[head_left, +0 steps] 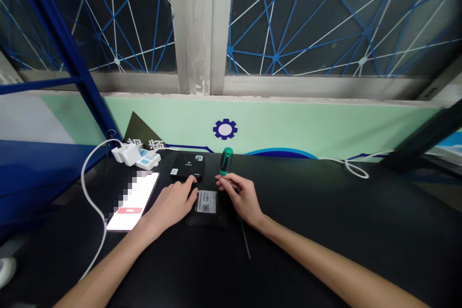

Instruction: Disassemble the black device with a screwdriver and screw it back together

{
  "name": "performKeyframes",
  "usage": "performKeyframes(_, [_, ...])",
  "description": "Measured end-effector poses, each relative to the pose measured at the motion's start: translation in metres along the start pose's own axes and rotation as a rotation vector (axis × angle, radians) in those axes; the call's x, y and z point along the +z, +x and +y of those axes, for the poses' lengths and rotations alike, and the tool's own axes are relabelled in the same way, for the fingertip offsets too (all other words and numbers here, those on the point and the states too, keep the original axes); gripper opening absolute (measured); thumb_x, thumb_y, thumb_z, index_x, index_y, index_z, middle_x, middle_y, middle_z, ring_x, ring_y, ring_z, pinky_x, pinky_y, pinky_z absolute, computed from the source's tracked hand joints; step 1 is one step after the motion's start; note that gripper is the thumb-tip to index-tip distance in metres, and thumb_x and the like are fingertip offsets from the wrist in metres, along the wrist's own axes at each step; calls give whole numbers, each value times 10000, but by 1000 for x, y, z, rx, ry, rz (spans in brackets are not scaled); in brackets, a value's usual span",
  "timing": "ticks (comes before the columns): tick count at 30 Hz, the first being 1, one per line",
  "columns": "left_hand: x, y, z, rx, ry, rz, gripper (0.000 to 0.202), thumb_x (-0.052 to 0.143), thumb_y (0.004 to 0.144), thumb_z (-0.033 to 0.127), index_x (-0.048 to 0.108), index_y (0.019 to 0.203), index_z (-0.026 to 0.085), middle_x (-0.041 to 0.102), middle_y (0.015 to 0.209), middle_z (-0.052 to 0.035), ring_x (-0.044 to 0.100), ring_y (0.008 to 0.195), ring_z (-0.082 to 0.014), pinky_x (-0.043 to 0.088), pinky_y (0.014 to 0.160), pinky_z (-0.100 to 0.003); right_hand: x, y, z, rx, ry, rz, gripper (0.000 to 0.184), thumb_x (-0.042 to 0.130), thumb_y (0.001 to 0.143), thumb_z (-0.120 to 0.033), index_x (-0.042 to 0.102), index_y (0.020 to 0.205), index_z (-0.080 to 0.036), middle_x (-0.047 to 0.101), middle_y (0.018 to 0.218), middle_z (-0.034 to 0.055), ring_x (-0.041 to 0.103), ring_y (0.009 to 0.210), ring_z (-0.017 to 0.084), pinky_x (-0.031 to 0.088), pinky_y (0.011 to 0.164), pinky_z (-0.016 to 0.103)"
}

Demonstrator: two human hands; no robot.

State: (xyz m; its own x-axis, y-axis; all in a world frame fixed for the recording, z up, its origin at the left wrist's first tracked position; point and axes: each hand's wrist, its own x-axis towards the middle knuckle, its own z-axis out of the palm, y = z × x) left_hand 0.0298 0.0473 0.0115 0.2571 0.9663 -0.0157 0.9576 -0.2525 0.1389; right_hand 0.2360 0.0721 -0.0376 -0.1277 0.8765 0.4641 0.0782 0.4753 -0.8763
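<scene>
A flat black box with a white printed label (207,202) lies on the table between my hands. My left hand (176,202) holds its left edge, thumb on the near side of the label and index finger toward the far corner. A screwdriver with a green and black handle (226,160) stands nearly upright at the box's far right corner. My right hand (243,197) is closed round its lower part, thumb and fingers pinched together below the handle. The screwdriver's tip is hidden by the fingers. A thin dark rod (246,240) shows below my right wrist.
Behind the box lies a second flat black box (187,164). A phone with a lit screen (135,204) lies left of my left hand. A white power strip (147,160) with a plugged-in white adapter (127,153) and cable stands farther back. Another white cable (357,171) lies at the back right.
</scene>
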Motion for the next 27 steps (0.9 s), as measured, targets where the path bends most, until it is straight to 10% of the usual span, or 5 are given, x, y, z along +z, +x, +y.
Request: performKeyframes(27, [1,1,0,-5,-4,1,359,286,1016,399,495,1267,251,709,842,-74,717,825,-309,463,673,-342,-1,0,-2,-22,-75,28,214,665,890,-370,679,780,-187,730,778,51,684,688,184,545,665,274])
